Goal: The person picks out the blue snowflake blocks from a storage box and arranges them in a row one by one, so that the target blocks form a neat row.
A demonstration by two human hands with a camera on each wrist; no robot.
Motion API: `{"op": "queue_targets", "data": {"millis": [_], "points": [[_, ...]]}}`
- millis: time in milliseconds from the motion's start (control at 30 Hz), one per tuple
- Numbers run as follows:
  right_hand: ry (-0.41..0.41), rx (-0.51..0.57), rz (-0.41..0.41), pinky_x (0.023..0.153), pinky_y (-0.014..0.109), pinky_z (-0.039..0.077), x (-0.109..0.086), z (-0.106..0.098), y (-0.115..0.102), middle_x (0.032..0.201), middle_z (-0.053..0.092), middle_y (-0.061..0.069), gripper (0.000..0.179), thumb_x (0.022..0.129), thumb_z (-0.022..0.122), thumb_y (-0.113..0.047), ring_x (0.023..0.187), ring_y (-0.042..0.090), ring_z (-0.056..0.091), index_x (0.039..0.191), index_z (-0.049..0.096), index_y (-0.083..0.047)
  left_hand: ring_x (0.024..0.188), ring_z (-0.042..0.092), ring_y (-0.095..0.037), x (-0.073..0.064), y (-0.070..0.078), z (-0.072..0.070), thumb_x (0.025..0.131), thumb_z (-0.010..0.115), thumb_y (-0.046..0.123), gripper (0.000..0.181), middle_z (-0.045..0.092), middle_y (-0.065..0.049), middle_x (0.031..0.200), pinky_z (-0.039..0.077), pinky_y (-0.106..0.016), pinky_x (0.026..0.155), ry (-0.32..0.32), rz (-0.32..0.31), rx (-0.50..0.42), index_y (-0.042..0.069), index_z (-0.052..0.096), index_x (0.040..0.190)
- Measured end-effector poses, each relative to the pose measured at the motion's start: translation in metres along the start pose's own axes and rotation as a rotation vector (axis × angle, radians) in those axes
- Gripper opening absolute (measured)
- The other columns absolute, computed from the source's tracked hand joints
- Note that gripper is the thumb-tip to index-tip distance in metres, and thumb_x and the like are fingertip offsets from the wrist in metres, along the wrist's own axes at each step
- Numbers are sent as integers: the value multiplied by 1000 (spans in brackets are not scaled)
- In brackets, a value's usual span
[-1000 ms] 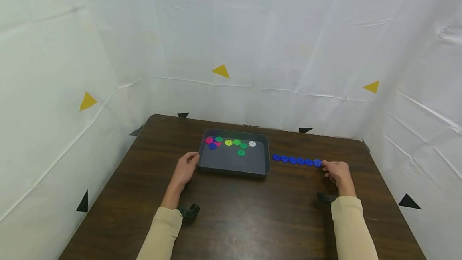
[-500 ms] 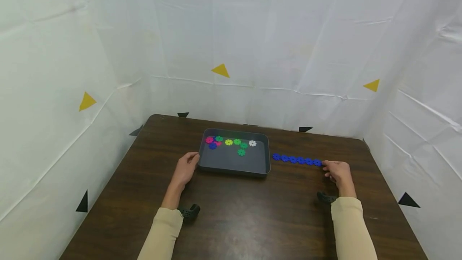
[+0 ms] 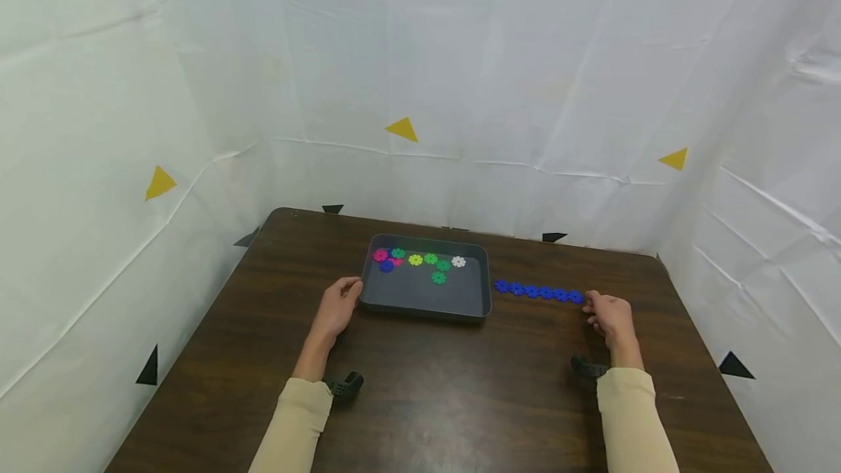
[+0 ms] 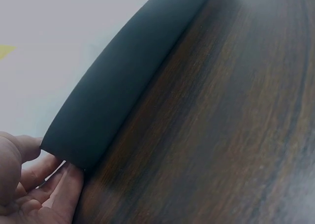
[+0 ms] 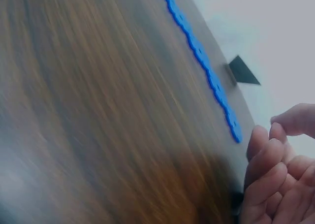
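1. White sheeting (image 3: 493,79) hangs behind and on both sides of the bench, marked with yellow and black triangles.
2. The dark wood-grain bench (image 3: 447,393) carries everything, its far edge close to the sheeting.
3. A dark grey tray (image 3: 420,313) stands near the bench's far edge, left of that edge's middle, between the left hand and the blue row.
4. The blue row (image 3: 531,291), six flower-shaped pieces end to end, lies flat to the right of the tray, running towards the bench's right edge. Its right end sits just beside the right hand's fingers (image 5: 263,160), a narrow strip of bench showing between; its left end lies near the tray's right wall.
5. The left hand (image 3: 337,309) pinches the tray's left side by its near corner, thumb at the rim, other fingers against the wall below.
6. The right hand (image 3: 611,312) is loosely curled, thumb close to the forefinger, the gap narrow and nothing held.
7. Loose flower pieces lie towards the tray's far wall: magenta (image 3: 381,255) and blue (image 3: 386,266) bunched at left with a green one, then yellow (image 3: 415,260), more green (image 3: 438,278), and white (image 3: 458,262) at right.
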State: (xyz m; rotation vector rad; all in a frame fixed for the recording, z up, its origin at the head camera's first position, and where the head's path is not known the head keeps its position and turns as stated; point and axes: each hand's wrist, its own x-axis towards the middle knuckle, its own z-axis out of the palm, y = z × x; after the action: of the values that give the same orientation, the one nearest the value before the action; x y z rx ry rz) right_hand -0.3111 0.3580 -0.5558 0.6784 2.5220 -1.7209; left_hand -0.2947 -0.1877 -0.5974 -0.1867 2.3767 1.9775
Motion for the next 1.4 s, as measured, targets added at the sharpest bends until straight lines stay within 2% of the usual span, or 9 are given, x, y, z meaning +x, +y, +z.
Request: {"op": "queue_targets", "data": {"millis": [133, 300, 467, 767, 967, 1200, 1400], "points": [[-5, 18, -56, 60, 22, 54, 0, 16, -4, 78, 68, -11, 41, 111, 57, -36, 64, 6, 59, 116, 67, 4, 147, 53, -41, 0, -1, 0, 115, 53, 35, 50, 53, -22, 159, 46, -59, 122, 6, 2, 3, 4, 54, 154], [-16, 58, -146, 60, 20, 54, -4, 43, -21, 83, 69, -8, 43, 111, 60, -35, 65, 5, 59, 125, 64, 5, 145, 55, -41, 0, -1, 0, 115, 52, 37, 49, 54, -22, 158, 46, -59, 121, 8, -2, 5, 5, 55, 153], [-81, 36, -218, 64, 22, 56, -14, 69, -40, 94, 73, -2, 43, 111, 62, -31, 67, 6, 60, 133, 63, 6, 144, 56, -42, -1, -1, 1, 115, 51, 36, 49, 54, -22, 158, 46, -59, 121, 2, -6, 11, 6, 54, 154], [-199, 114, -272, 61, 20, 57, -33, 122, -74, 103, 79, 12, 41, 109, 65, -24, 62, 7, 61, 134, 65, 8, 141, 59, -41, -1, 0, 1, 115, 52, 34, 48, 57, -22, 155, 49, -59, 118, 24, 0, 10, 5, 56, 152], [-246, 76, -358, 57, 21, 54, -45, 175, -96, 104, 76, 19, 32, 107, 68, -19, 59, 10, 61, 126, 70, 6, 141, 59, -41, -1, 0, -1, 115, 52, 34, 48, 57, -23, 154, 49, -59, 118, 23, 4, 9, 4, 55, 153], [-372, -59, -425, 60, 30, 55, -53, 248, -109, 111, 75, 27, 31, 105, 69, -18, 63, 19, 63, 127, 70, 3, 141, 59, -41, -1, -2, -1, 115, 52, 33, 47, 58, -23, 154, 49, -58, 117, 30, 7, 8, 3, 56, 152], [-347, -131, -419, 62, 29, 56, -57, 296, -110, 107, 78, 19, 24, 103, 71, -18, 64, 18, 66, 118, 73, 0, 140, 60, -40, 0, -2, 0, 115, 54, 32, 46, 60, -22, 152, 50, -58, 117, 32, 26, 0, 3, 58, 150]]}}
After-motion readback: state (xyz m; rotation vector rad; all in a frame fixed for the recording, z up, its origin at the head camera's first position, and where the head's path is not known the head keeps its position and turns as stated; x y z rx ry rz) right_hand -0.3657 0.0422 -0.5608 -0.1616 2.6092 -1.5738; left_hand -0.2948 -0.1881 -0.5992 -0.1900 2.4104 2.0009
